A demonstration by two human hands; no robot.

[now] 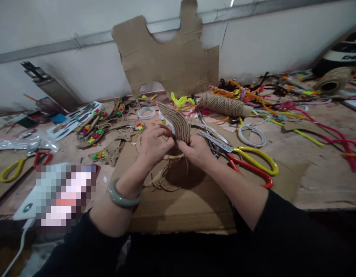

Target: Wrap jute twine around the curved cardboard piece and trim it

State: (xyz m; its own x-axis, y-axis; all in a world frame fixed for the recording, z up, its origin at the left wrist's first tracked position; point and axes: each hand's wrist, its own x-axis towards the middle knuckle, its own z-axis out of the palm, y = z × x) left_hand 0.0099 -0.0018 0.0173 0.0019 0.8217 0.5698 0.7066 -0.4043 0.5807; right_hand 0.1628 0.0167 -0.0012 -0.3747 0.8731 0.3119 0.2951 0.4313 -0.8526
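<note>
Between my hands, above a cardboard sheet (pixel 206 215), I hold a curved piece covered in rows of jute twine (pixel 178 122), with a white backing showing along its left edge. My right hand (pixel 196 152) grips its lower right side, thumb lying along the twine. The fingers of my left hand (pixel 156 144) are pinched together at its lower left edge; whatever is between the fingertips is too small to make out. Loose loops of twine (pixel 172 179) hang below onto the cardboard. Scissors with red and yellow handles (pixel 249 159) lie just right of my right hand.
A twine spool (pixel 222 104) lies behind the piece. White tape rolls (pixel 252 135) sit on both sides. Finished-looking twine shapes with coloured knots (pixel 97 130) pile up at left, near a second pair of scissors (pixel 13 169). Cut cardboard (pixel 169 57) leans on the wall.
</note>
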